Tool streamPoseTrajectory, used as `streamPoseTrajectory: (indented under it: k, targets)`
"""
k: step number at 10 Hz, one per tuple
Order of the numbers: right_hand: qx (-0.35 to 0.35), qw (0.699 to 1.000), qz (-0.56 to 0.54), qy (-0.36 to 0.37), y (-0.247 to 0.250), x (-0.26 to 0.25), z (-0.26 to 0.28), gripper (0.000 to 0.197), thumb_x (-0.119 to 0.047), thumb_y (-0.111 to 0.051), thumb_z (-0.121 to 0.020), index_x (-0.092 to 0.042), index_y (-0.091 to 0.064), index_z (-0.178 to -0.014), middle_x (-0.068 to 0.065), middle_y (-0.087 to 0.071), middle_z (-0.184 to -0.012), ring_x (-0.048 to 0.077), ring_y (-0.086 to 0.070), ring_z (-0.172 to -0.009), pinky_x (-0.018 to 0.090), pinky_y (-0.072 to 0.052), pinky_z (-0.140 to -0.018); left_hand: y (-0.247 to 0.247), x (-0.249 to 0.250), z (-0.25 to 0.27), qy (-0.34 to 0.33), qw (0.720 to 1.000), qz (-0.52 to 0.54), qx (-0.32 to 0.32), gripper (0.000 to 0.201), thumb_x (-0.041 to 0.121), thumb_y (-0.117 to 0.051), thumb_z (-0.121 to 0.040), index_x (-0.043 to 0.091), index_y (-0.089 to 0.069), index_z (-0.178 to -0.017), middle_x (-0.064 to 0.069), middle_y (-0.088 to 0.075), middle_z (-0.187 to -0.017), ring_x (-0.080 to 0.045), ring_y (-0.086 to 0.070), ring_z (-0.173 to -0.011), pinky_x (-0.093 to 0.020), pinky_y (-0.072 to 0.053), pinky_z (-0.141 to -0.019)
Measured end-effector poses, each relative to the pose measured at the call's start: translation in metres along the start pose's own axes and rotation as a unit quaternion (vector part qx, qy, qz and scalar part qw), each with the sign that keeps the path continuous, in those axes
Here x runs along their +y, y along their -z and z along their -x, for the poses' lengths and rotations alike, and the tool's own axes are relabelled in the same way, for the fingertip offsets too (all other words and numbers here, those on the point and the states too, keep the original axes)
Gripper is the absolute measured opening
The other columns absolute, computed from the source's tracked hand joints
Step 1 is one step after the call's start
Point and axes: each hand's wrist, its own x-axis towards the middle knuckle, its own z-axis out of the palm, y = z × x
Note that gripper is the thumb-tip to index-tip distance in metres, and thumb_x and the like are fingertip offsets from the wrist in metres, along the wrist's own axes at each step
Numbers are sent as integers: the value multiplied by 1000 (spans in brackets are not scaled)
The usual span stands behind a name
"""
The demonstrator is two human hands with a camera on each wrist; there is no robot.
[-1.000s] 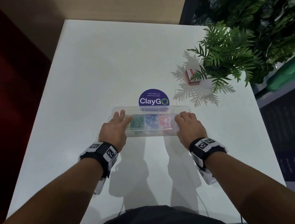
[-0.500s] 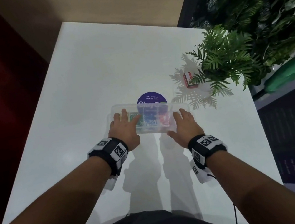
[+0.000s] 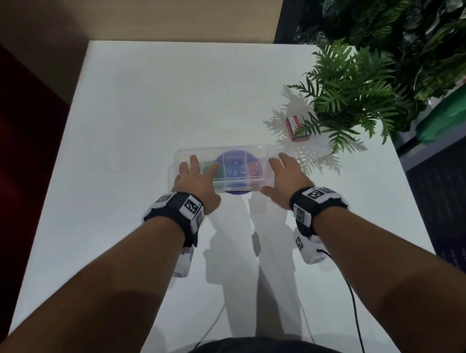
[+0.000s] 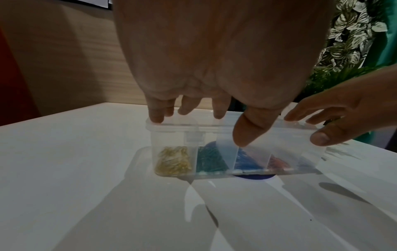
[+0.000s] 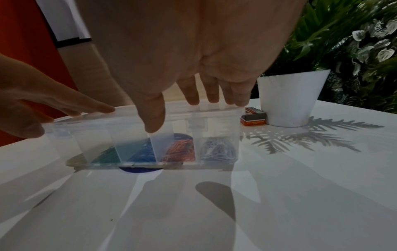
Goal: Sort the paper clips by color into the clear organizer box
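The clear organizer box (image 3: 249, 149) lies on the white table (image 3: 151, 103) with its lid down, over a purple round sticker (image 3: 238, 192). Its compartments hold sorted paper clips: yellow (image 4: 174, 161), green (image 4: 209, 161), blue (image 4: 247, 163), red (image 5: 179, 151) and silver (image 5: 218, 151). My left hand (image 3: 195, 178) lies on the box's left end, straight fingers on the lid, thumb against the front wall (image 4: 171, 135). My right hand (image 3: 279, 172) rests the same way on the right end (image 5: 214, 122). Neither hand holds a loose clip.
A white pot (image 5: 290, 98) with a fern (image 3: 344, 96) stands at the right, close behind the box. A small red and white cardboard box (image 3: 296, 128) lies beside the pot. Foliage fills the wall to the right. The table's right edge is near.
The organizer box has slid away from me onto the purple sticker, which now shows through it. Both hands moved forward with it, staying on its ends.
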Motion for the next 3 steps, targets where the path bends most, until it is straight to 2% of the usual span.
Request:
streamPoseTrajectory:
  k: [1,2,3]
  targets:
    - [-5,1000,-8,-11,7,-5,3,69,-39,-59,-87,-10,-30,-142,13,-19,-154,32,-18,-142,40,-20,-115,4,-1,1,-1,1000,15,-9,74,30,-50,-89,35,-12,-152,-11,7,-161,-34,2,-147,-45,-16,-117]
    - [-4,999,-31,-34,12,-8,4,65,-42,-59,-88,-10,-36,-140,12,-23,-153,29,-23,-140,38,-25,-113,11,-2,3,-1,999,48,-8,64,32,-50,-90,29,-26,-150,-11,-11,-159,-31,-9,-145,-46,-22,-116]
    - [8,999,-41,-33,20,-17,12,57,-43,-59,-88,-10,-46,-133,13,-37,-143,30,-37,-131,39,-35,-106,21,-2,17,-14,994,103,35,55,28,-50,-91,23,-38,-145,-7,-35,-149,-28,-29,-138,-40,-32,-111]
